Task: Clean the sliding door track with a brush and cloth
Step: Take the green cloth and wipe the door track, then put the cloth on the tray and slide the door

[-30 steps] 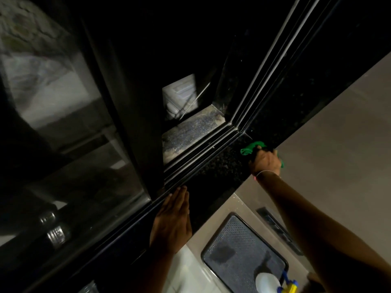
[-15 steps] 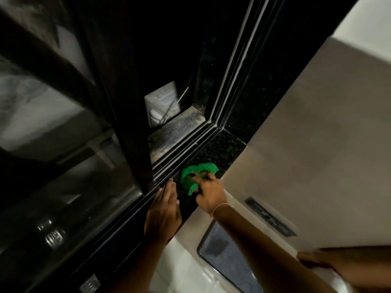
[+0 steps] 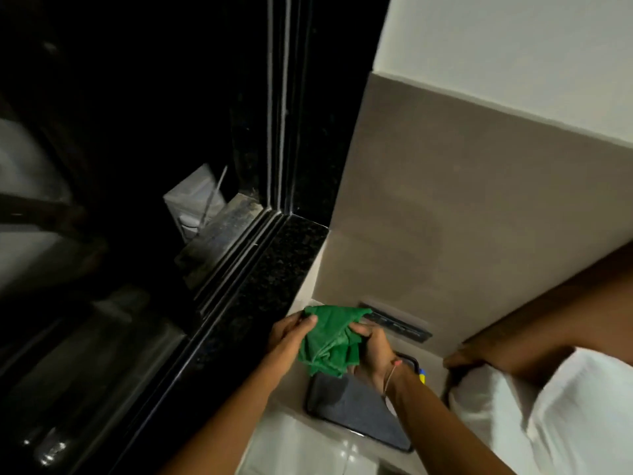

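A green cloth (image 3: pixel 329 341) hangs bunched between both my hands, in front of the dark granite sill (image 3: pixel 274 269). My left hand (image 3: pixel 289 337) pinches its upper left corner. My right hand (image 3: pixel 375 351) grips its right side, a thin bracelet on the wrist. The sliding door track (image 3: pixel 236 255) runs diagonally from the lower left up to the corner of the black frame, its metal rails catching light. The dark glass door panel (image 3: pixel 85 303) sits to the left of the track. No brush is in view.
A grey mat (image 3: pixel 356 413) lies on the floor below my hands, with a blue and yellow object (image 3: pixel 422 375) at its edge, mostly hidden by my right wrist. A beige tiled wall (image 3: pixel 462 200) rises on the right. A white pillow (image 3: pixel 548 416) and brown headboard (image 3: pixel 548 303) sit at the lower right.
My right hand has pulled the cloth off the sill toward me. My left hand has left the sill and taken hold of the cloth. The view has swung right.
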